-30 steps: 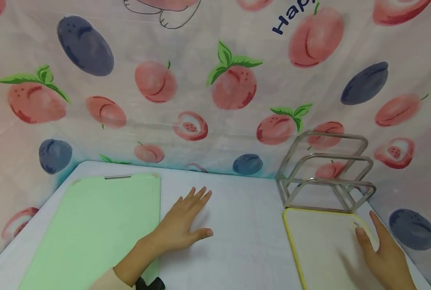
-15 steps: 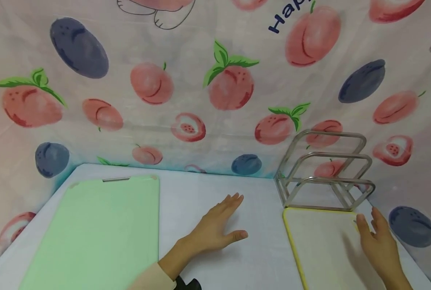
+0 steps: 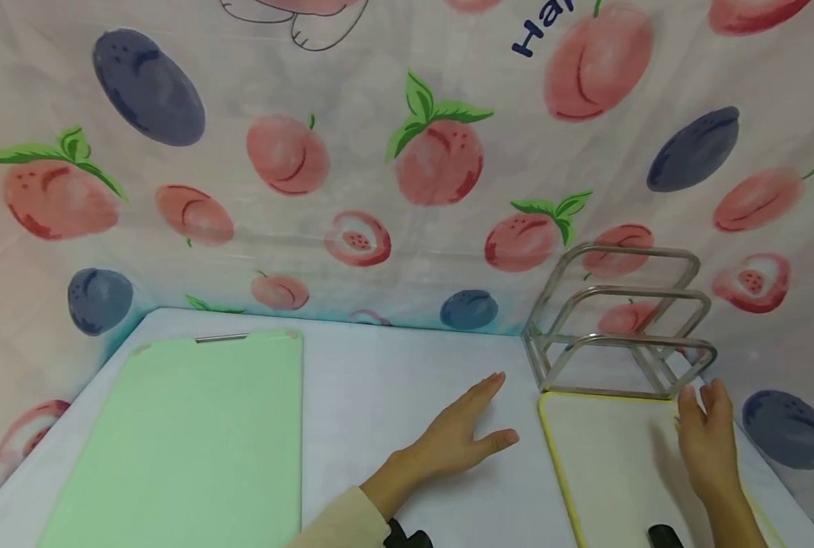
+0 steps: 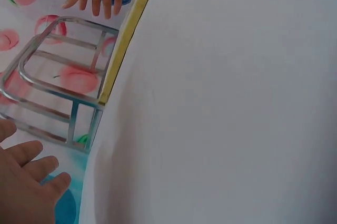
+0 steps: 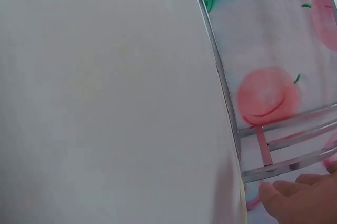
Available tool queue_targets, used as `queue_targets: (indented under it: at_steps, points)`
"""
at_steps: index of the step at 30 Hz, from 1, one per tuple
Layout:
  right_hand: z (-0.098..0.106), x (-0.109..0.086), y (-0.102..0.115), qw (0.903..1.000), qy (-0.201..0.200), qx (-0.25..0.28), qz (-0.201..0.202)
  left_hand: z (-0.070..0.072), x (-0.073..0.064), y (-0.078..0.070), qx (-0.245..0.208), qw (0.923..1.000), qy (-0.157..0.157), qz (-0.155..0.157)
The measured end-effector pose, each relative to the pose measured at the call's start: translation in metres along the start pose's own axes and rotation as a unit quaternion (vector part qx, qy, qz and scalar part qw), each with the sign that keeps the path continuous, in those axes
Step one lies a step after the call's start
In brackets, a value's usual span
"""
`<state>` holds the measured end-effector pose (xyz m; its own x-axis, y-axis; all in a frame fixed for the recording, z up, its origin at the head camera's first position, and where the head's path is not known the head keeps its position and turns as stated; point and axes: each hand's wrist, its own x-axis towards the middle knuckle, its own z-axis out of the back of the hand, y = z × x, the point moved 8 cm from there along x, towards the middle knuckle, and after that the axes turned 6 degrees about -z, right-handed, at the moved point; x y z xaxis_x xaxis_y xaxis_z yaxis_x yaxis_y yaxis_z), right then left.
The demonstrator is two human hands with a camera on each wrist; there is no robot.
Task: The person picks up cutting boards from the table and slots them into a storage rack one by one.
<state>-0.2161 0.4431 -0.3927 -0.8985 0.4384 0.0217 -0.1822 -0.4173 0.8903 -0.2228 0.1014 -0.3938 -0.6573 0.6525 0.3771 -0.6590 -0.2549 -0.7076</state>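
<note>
A white cutting board with a yellow rim (image 3: 612,464) lies flat at the right of the table. My left hand (image 3: 456,438) hovers over the white tabletop to the board's left, fingers extended and thumb apart, holding nothing. Above the board's right side is my right hand (image 3: 710,445), its fingers straight and pointing away, also holding nothing. A metal rack (image 3: 619,342) with several bent bars stands just behind the board. In the left wrist view the left-hand fingers (image 4: 39,163) show at the lower left; in the right wrist view the right hand (image 5: 305,197) appears near the rack's bars (image 5: 289,166).
A light green cutting board (image 3: 194,434) with a slot at its far edge lies flat on the left. Behind the white table (image 3: 379,365) hangs a fruit-print cloth (image 3: 352,152), which also borders both sides.
My left hand has moved right, from beside the green board toward the white board. My right hand has shifted slightly away from me, its thumb now closer to its fingers. Boards and rack stay put.
</note>
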Motion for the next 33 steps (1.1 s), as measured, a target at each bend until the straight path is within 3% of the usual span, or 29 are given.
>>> queue_targets:
  at_steps: [5, 11, 14, 16, 19, 21, 24, 27, 30, 32, 33]
  points:
    - [-0.001, 0.006, -0.005, 0.9963, -0.025, 0.069, -0.044, -0.011, 0.013, 0.005, -0.077, 0.9964, -0.033, 0.018]
    - [-0.007, 0.01, -0.014, 0.9773, -0.074, 0.178, -0.088, -0.027, 0.023, 0.011, -0.137, 0.9873, -0.064, 0.049]
    - [-0.016, 0.013, -0.018, 0.9776, -0.079, 0.167, -0.1, -0.034, 0.023, 0.017, -0.167, 0.9797, -0.084, 0.072]
    - [-0.021, 0.016, -0.019, 0.9832, -0.074, 0.132, -0.103, -0.038, 0.024, 0.019, -0.182, 0.9751, -0.099, 0.078]
    - [-0.02, 0.016, -0.02, 0.9885, -0.085, 0.079, -0.098, -0.044, 0.029, 0.015, -0.201, 0.9705, -0.116, 0.068]
    - [-0.018, 0.015, -0.022, 0.9884, -0.092, 0.076, -0.095, -0.048, 0.034, 0.01, -0.201, 0.9699, -0.123, 0.061]
    - [-0.016, 0.015, -0.025, 0.9827, -0.099, 0.127, -0.091, -0.055, 0.04, 0.005, -0.196, 0.9703, -0.13, 0.055]
    - [-0.015, 0.02, -0.025, 0.9599, -0.101, 0.249, -0.081, -0.063, 0.047, 0.004, -0.161, 0.9791, -0.117, 0.042]
    - [-0.014, 0.025, -0.025, 0.9184, -0.103, 0.377, -0.063, -0.072, 0.055, 0.001, -0.111, 0.9897, -0.087, 0.022]
    - [-0.012, 0.027, -0.027, 0.8849, -0.103, 0.451, -0.055, -0.077, 0.058, -0.001, -0.107, 0.9912, -0.076, 0.019]
    - [-0.011, 0.027, -0.029, 0.8766, -0.104, 0.467, -0.054, -0.079, 0.059, -0.001, -0.108, 0.9911, -0.073, 0.024]
